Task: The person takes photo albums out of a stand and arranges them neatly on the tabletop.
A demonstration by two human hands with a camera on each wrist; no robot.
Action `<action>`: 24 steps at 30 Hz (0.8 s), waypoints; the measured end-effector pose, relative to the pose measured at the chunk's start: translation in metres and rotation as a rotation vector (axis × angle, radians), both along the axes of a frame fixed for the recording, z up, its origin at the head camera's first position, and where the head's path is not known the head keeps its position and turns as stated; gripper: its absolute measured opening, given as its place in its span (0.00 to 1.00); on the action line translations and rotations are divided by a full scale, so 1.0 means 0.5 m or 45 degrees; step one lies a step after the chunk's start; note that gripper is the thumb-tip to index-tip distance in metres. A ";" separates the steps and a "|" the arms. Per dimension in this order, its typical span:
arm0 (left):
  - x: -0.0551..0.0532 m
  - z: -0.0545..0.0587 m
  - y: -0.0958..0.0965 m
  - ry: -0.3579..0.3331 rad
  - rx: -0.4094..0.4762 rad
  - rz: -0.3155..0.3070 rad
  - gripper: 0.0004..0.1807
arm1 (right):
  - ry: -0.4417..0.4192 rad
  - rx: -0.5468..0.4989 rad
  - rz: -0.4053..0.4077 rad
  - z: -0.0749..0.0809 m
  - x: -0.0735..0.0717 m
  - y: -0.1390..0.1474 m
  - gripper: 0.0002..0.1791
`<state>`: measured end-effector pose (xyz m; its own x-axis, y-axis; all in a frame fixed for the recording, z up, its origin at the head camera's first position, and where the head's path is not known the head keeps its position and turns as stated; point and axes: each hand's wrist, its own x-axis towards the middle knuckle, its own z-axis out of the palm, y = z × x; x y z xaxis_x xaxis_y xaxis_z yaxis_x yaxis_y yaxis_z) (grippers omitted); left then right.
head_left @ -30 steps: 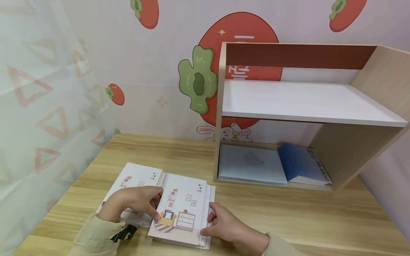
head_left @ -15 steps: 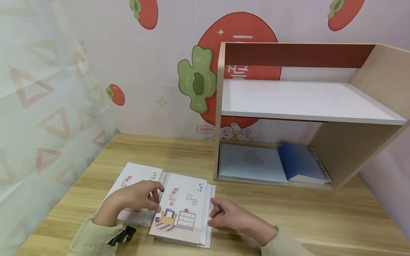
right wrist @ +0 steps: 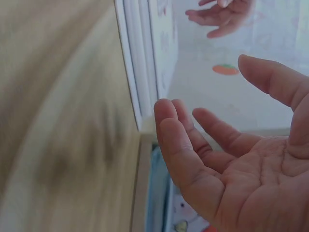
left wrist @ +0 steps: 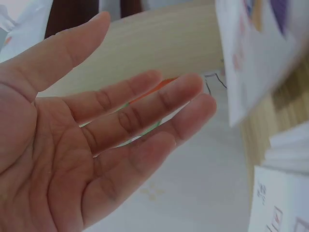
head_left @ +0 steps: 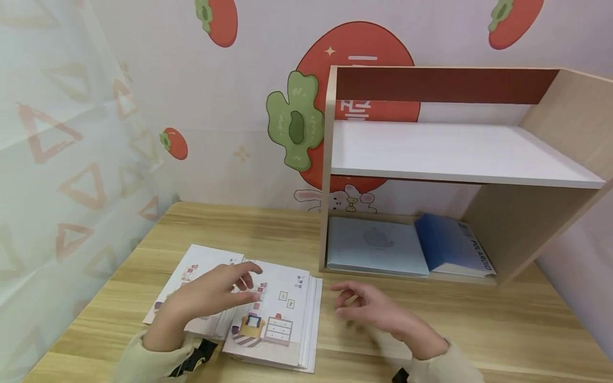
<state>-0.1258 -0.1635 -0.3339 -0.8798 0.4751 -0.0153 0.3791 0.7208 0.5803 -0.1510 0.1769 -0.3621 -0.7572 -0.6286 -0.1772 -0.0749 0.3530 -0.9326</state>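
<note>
Right hand [head_left: 369,307] now farther right, clear of thick white furniture-printed book [head_left: 282,322]; left hand [head_left: 212,291] raised over its left edge. My fingers apart, empty. Book lies between, on wood-grain counter [head_left: 460,324], long axis away from me, left nearer.

The left hand [head_left: 213,290] and right hand [head_left: 371,308] hang apart, fingers [left wrist: 125,121] relaxed and slightly bent, palms [left wrist: 58,164] seemingly turned inward, wrists [head_left: 165,325] emerging from pale sleeves [head_left: 153,357].
</note>
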 end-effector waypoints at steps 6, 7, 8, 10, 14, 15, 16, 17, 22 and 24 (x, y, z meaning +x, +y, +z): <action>-0.001 0.016 0.043 0.125 0.060 -0.045 0.25 | 0.160 0.053 -0.108 0.030 -0.015 0.042 0.27; -0.001 0.019 0.052 0.137 0.091 -0.054 0.25 | 0.185 0.050 -0.130 0.035 -0.016 0.048 0.27; -0.001 0.021 0.061 0.146 0.127 -0.065 0.25 | 0.208 0.053 -0.154 0.039 -0.017 0.055 0.28; -0.002 0.026 0.082 0.164 0.198 -0.083 0.26 | 0.246 0.057 -0.205 0.047 -0.018 0.067 0.28; -0.008 0.028 0.120 0.179 0.305 -0.110 0.27 | 0.299 0.101 -0.319 0.058 -0.021 0.089 0.28; -0.010 0.027 0.128 0.181 0.317 -0.113 0.27 | 0.321 0.107 -0.337 0.059 -0.023 0.095 0.28; -0.012 0.026 0.136 0.179 0.330 -0.119 0.27 | 0.337 0.117 -0.353 0.060 -0.025 0.100 0.28; -0.015 0.024 0.144 0.174 0.343 -0.125 0.27 | 0.350 0.129 -0.373 0.062 -0.025 0.105 0.28; -0.030 0.014 0.181 0.188 0.381 -0.166 0.26 | 0.419 0.219 -0.473 0.071 -0.030 0.130 0.29; -0.036 0.011 0.195 0.202 0.395 -0.183 0.26 | 0.452 0.263 -0.518 0.074 -0.033 0.140 0.29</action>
